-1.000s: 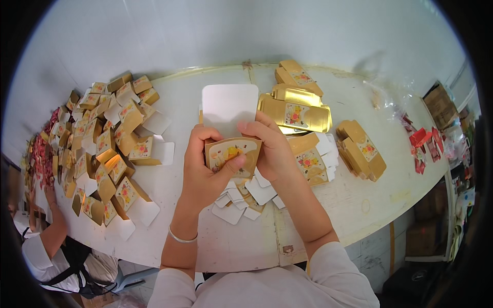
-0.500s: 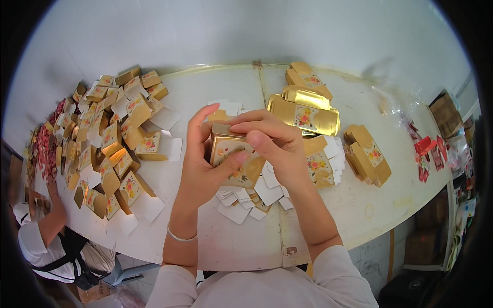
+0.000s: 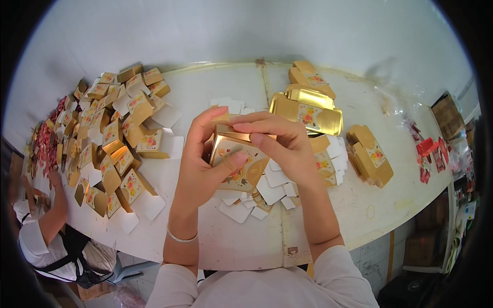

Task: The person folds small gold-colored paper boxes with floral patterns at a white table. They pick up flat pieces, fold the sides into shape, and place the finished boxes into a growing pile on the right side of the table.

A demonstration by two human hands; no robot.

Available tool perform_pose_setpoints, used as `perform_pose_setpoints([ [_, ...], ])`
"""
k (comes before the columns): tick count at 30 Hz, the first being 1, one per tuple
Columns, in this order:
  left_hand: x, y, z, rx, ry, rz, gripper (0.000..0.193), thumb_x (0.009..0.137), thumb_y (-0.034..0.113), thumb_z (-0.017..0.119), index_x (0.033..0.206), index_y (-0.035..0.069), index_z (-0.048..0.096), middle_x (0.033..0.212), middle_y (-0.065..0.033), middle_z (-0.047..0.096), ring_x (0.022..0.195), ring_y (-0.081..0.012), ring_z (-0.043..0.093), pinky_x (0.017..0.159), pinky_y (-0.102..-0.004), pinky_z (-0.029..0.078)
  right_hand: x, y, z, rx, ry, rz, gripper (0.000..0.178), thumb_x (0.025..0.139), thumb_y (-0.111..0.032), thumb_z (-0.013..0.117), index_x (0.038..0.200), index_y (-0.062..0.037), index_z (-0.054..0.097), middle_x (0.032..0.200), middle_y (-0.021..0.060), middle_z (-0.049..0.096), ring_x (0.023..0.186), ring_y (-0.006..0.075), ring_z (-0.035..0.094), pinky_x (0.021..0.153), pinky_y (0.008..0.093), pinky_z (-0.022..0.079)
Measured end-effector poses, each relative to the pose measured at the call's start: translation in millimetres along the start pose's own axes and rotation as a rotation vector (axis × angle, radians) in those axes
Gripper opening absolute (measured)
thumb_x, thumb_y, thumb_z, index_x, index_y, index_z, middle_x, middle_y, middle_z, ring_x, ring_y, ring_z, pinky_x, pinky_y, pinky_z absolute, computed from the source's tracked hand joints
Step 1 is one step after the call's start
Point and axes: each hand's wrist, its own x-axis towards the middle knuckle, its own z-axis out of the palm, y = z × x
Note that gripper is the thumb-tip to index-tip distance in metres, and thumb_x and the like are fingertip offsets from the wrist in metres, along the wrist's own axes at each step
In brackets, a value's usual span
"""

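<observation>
A gold paper box (image 3: 240,167) with a flower print is held over the middle of the table. My left hand (image 3: 203,154) grips it from the left, thumb flat across the printed front and fingers behind. My right hand (image 3: 277,141) is on the box's top edge, its fingers lying over the top and its thumb at the front of the shiny gold rim. What the fingertips behind the box touch is hidden. Below the box lie several white-backed flat cartons (image 3: 269,190), spread in a loose pile.
At left is a large heap of gold boxes (image 3: 131,154) with white flaps sticking out. A co-worker's arm (image 3: 56,210) reaches red packets (image 3: 46,149) beyond it. At right are shiny gold cartons (image 3: 313,115), a stack of flat cartons (image 3: 372,154) and red wrappers (image 3: 431,151).
My right hand has shifted slightly right along the box's top, and the gold rim under its thumb shows more widely. My left hand keeps its grip.
</observation>
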Motion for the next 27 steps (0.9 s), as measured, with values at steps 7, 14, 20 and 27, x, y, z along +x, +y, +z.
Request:
perform_pose_setpoints([
  [7,0.7,2.5,-3.6,-0.07,0.105,-0.169,0.032,0.079,0.012,0.065,0.103,0.008,0.044,0.1,-0.0038,0.053,0.073,-0.0058,0.053,0.05,-0.0178,0.042,1.6,-0.1,5.0,-0.118,-0.076,-0.016,0.022,0.09,-0.012,0.046,0.105,-0.0016,0.058,0.111,0.009,0.056,0.099,0.0163,0.053,0.08,0.0267,0.042],
  [14,3.1,-12.2,-0.1,0.135,0.032,0.591,0.04,0.066,0.001,0.073,0.095,0.008,0.046,0.108,-0.0164,0.048,0.099,-0.0221,0.049,0.085,-0.0342,0.045,2.3,-11.9,3.5,-0.095,0.206,-0.244,0.036,0.09,-0.029,0.045,0.107,0.0015,0.053,0.113,0.0169,0.052,0.106,0.0252,0.05,0.09,0.0383,0.042],
  [20,-20.0,8.0,-6.1,0.667,-0.714,0.124,0.022,0.065,0.001,0.065,0.081,0.01,0.052,0.092,-0.0068,0.054,0.081,-0.023,0.055,0.067,-0.0317,0.044,-1.9,-23.7,-13.6,-0.211,0.381,-0.321,0.025,0.091,-0.015,0.041,0.094,0.0024,0.058,0.102,0.0155,0.057,0.099,0.0237,0.055,0.085,0.0378,0.045],
  [27,29.9,62.0,-202.8,2.308,0.669,0.26,0.047,0.077,0.013,0.064,0.12,0.006,0.045,0.124,-0.0155,0.045,0.107,-0.0277,0.049,0.092,-0.0334,0.038,-3.7,-33.7,-21.1,-0.087,0.442,-0.236,0.015,0.089,-0.012,0.049,0.092,-0.0003,0.059,0.1,0.0082,0.058,0.091,0.014,0.054,0.081,0.0288,0.044],
])
